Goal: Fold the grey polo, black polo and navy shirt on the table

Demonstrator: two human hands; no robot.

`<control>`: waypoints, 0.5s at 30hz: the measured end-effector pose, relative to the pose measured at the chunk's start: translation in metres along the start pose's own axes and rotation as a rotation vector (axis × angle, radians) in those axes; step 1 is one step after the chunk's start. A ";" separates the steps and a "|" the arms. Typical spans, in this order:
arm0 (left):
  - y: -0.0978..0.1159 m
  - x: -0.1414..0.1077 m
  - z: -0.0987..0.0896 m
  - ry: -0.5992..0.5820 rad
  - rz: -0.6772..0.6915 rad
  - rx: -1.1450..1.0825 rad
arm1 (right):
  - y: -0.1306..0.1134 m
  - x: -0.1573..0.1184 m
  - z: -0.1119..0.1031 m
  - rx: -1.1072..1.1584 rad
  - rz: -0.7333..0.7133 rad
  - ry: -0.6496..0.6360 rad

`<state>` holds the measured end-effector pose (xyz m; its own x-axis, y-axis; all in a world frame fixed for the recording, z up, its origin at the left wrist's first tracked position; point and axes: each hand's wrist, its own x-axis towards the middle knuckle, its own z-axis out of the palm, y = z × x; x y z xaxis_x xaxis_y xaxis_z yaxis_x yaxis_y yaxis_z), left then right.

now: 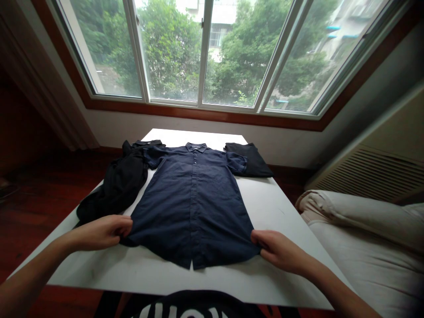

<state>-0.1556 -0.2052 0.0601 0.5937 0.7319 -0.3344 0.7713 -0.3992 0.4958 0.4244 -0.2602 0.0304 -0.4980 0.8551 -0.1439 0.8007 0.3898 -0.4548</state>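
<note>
A dark navy short-sleeved shirt (195, 198) lies spread face up on the white table (265, 205), its collar at the far side and its hem towards me. My left hand (107, 230) is closed on the shirt's lower left corner. At the lower right corner of the hem, my right hand (276, 248) pinches the fabric. Both sleeves lie out to the sides, and the front placket runs down the middle with small buttons near the collar.
A rumpled black garment (117, 183) lies along the table's left side, next to the shirt. Folded black cloth (255, 160) sits at the back right, under the right sleeve. A beige sofa (367, 238) stands to the right; a wide window (200, 53) is behind the table.
</note>
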 end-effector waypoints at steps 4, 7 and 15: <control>0.008 0.008 -0.009 -0.073 -0.024 -0.043 | -0.003 0.003 -0.022 0.128 0.009 -0.163; 0.010 0.024 -0.017 0.019 -0.024 -0.028 | 0.001 0.014 -0.032 0.187 0.019 -0.137; -0.014 0.112 -0.058 0.319 0.102 -0.005 | 0.079 0.095 -0.045 0.265 0.133 0.332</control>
<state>-0.1134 -0.0860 0.0622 0.5653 0.8248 -0.0157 0.7101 -0.4769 0.5180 0.4552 -0.1326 0.0206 -0.2277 0.9723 0.0537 0.7164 0.2046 -0.6670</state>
